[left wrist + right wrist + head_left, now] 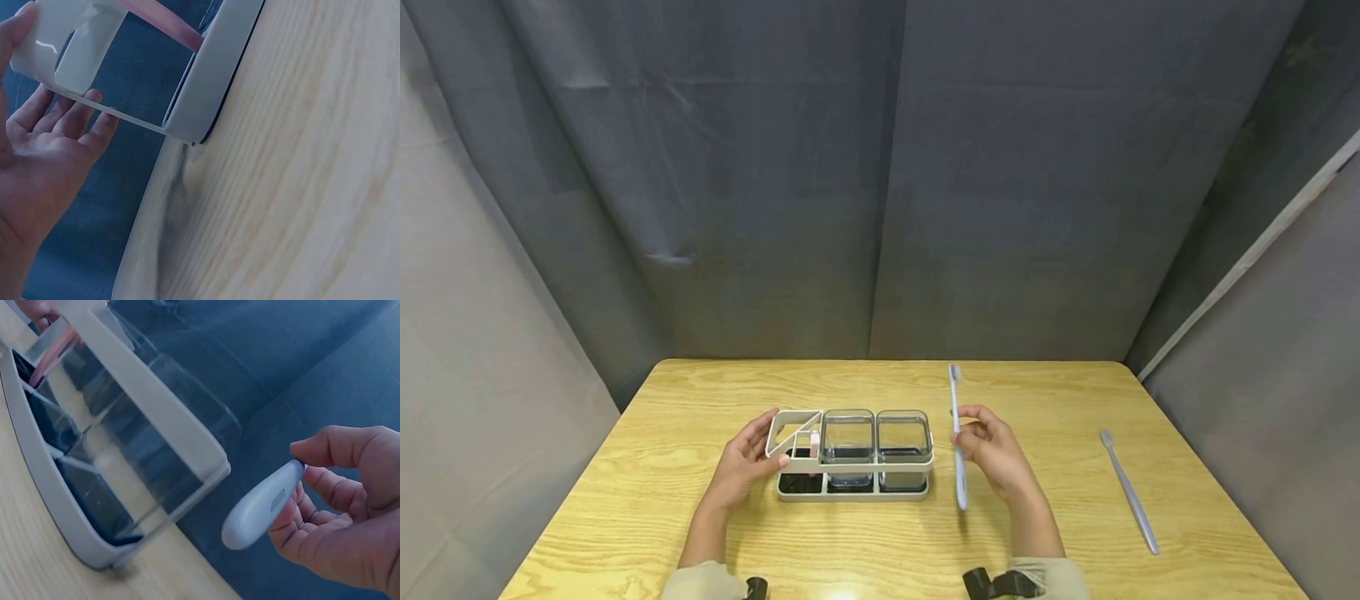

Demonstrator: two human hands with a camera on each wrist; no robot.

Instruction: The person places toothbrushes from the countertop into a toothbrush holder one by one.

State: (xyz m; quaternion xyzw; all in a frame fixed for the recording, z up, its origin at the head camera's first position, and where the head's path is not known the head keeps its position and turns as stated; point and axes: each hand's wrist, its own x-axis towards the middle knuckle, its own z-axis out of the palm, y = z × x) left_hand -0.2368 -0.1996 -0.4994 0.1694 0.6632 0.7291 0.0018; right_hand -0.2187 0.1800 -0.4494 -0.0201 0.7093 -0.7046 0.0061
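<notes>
Partly hidden: left hand [741,467] fingers straight against rack [850,492]; right hand [996,454] fingers pinching toothbrush [957,442].

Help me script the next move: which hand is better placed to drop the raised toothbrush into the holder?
Probably the right hand: it already pinches the toothbrush upright just beside the holder. The left hand rests on the holder's far end, steadying it.
</notes>
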